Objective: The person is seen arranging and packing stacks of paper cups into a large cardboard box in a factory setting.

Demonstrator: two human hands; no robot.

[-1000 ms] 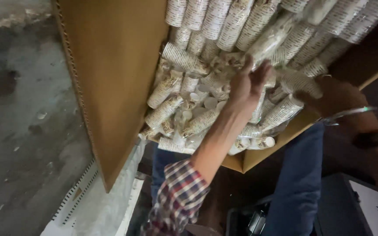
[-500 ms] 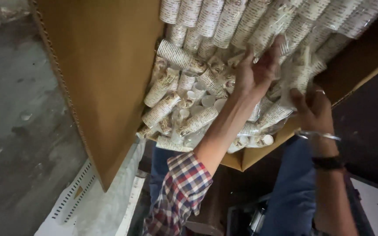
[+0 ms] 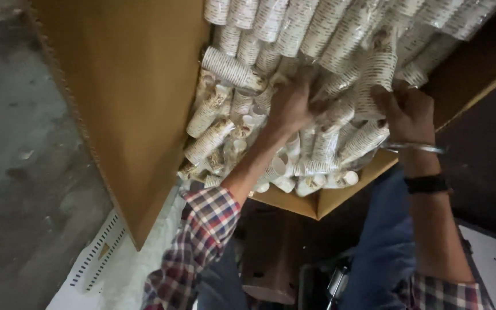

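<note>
Large cardboard box (image 3: 127, 97) fills the upper frame, its brown flap hanging wide on the left over grey concrete floor (image 3: 12, 172). Far inside, long sleeves of stacked paper cups (image 3: 328, 28), white with dark printed pattern, lie side by side in clear plastic wrap. Nearer the box's open edge, shorter cup stacks (image 3: 210, 138) lie jumbled at all angles, some showing their open rims.

Below the box: blue trousers (image 3: 386, 247), and a white perforated panel (image 3: 96, 258) at lower left, resting on the floor.

My left hand (image 3: 288, 106), plaid sleeve (image 3: 199, 247) pushed up at the elbow, reaches up into the middle of the pile. Fingers are curled in among the cups, touching them; I cannot tell whether they are closed on any one stack.

My right hand (image 3: 409, 112) is just to the right, closed around a wrapped sleeve of cups (image 3: 374, 80) that runs up and away from the fist. A thin metal bangle (image 3: 414, 148) and a dark wristband (image 3: 426, 183) sit on that wrist.
</note>
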